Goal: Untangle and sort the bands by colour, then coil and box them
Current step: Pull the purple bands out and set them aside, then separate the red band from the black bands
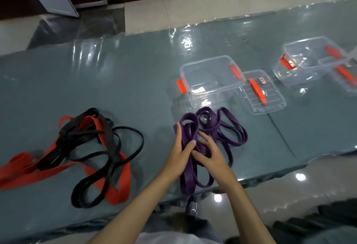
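A pile of purple bands lies on the grey-green mat, in front of me. My left hand grips a bunch of purple loops, thumb over the front and fingers behind. My right hand rests on the same bunch with fingers spread, its thumb pressing the strands. Some purple loops hang down over the mat's near edge. To the left, red bands and black bands lie tangled together. An open clear box with orange clips stands just beyond the purple pile.
A clear lid with an orange handle lies right of the near box. A second clear box and another lid sit at the far right. Glossy floor tiles surround the mat; dark items lie at bottom right.
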A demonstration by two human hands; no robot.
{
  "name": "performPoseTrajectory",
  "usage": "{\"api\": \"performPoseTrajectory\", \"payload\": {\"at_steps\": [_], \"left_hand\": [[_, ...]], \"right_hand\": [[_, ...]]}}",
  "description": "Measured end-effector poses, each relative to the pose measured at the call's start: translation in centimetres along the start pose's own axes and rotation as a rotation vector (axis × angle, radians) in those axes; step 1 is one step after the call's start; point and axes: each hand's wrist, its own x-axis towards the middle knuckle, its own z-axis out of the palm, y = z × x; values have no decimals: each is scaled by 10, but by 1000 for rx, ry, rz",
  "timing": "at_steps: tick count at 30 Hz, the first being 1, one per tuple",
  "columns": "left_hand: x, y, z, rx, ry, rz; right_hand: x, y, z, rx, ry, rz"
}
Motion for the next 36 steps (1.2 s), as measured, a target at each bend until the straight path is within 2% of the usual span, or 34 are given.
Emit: {"api": "performPoseTrajectory", "payload": {"at_steps": [3, 6, 11, 13, 15, 18, 20, 24, 28, 31, 33, 36], "left_hand": [[32, 10, 31, -29, -75, 0], [64, 13, 54, 37, -155, 4], [106, 1, 73, 242, -232, -96], [114, -5, 75, 430, -209, -140], [118, -17, 73, 657, -144, -219], [116, -33, 69, 698, -148, -305], [115, -40, 65, 704, -147, -315], [107, -45, 56, 689, -101, -222], [94, -40, 44, 711, -120, -178], [81, -31, 31, 899, -146, -89], [68, -25, 18, 1060, -105, 8], [45, -18, -7, 1188, -44, 52]], "right_hand": [[14, -1, -31, -38, 81, -41], [34, 2, -62, -84, 151, -45], [72, 23, -106, -448, 293, -97], [84, 42, -122, -703, 300, -12], [90, 65, -133, -893, 258, 197], [90, 86, -144, -907, 200, 310], [91, 92, -150, -878, 215, 279], [86, 90, -154, -791, 288, 211], [68, 76, -148, -627, 365, 78], [57, 64, -140, -721, 356, -35], [52, 53, -129, -856, 304, -113], [50, 37, -103, -1019, 187, -224]]}}
